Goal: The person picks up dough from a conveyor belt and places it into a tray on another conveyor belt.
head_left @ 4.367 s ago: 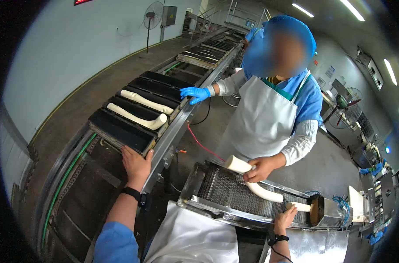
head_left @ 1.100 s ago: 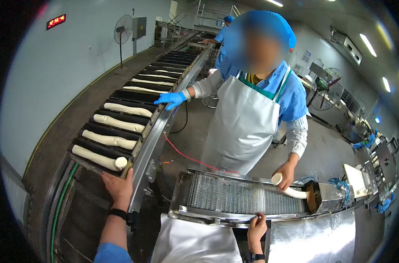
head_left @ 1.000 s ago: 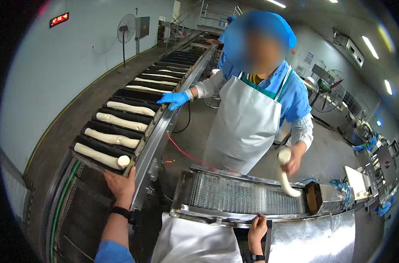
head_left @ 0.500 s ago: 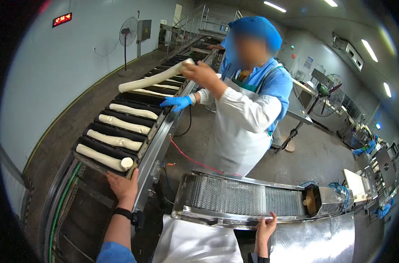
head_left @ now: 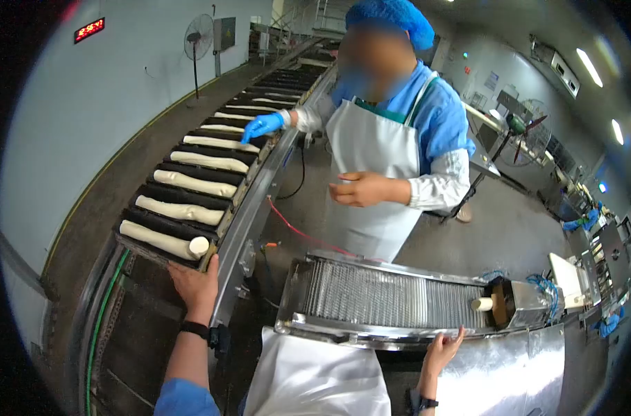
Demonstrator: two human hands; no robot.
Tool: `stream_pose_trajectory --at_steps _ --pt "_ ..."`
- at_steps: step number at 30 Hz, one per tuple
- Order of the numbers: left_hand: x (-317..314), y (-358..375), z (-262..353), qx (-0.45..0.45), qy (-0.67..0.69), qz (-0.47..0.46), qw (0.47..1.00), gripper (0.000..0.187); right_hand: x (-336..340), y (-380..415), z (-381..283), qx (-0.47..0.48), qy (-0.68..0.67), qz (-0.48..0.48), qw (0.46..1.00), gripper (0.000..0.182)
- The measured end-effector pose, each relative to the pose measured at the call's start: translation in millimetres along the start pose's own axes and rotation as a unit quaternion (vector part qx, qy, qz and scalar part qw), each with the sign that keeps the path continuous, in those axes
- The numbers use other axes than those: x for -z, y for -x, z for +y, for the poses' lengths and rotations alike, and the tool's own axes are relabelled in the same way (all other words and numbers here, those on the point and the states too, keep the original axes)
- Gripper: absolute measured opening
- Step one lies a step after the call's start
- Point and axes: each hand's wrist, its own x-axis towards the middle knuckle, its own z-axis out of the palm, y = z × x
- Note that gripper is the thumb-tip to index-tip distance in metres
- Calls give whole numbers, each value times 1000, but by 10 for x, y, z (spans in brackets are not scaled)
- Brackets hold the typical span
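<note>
My left hand [head_left: 194, 286] is at the near end of a row of black trays [head_left: 178, 258], touching the edge of the nearest one; what its fingers grip is hidden. A long pale dough roll [head_left: 152, 236] lies in that tray, with a small round dough piece [head_left: 199, 246] at its right end. My right hand [head_left: 443, 350] rests at the near rail of a short mesh conveyor [head_left: 371, 294], fingers apart and holding nothing. Out of the conveyor's right-hand machine [head_left: 530, 302] sticks a pale dough end [head_left: 481, 304].
Across the mesh conveyor stands a co-worker in a white apron [head_left: 371, 149], a blue-gloved hand [head_left: 263, 126] over the trays and a bare hand [head_left: 360, 188] at the waist. A standing fan [head_left: 199, 37] is by the wall; another [head_left: 516, 125] stands at right.
The co-worker's dough roll has gone down into a tray, and the bare hand has drawn back. My right hand has moved right along the rail. More dough shows at the machine's opening.
</note>
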Motion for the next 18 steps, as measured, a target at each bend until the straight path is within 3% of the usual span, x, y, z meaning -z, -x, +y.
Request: stream_pose_trajectory --at_steps 1,2,3,5,7,11,16,18 --pt "-63 -39 -27 -1 -7 9 1000 123 -51 -21 13 -38 -40 9 998 68" --pt "-57 -80 -5 -2 -9 23 1000 123 -58 -100 23 -180 -82 -27 980 64" --pt "-32 -98 11 -5 -7 28 1000 123 -76 -65 53 -179 -89 -27 979 64" --pt "37 -43 51 9 6 5 1000 123 -68 4 22 -10 -13 -78 997 61" --pt "31 -43 62 16 -1 -4 1000 122 -131 200 -307 -72 -89 -97 989 59" --pt "103 -2 81 20 31 -19 999 122 -63 316 -13 -171 -109 -147 968 56" --pt "54 -15 29 7 37 15 999 123 93 501 252 -157 -130 -112 973 48" --pt "-4 -19 -24 17 54 22 998 122 314 683 -153 -176 -91 -144 970 32"
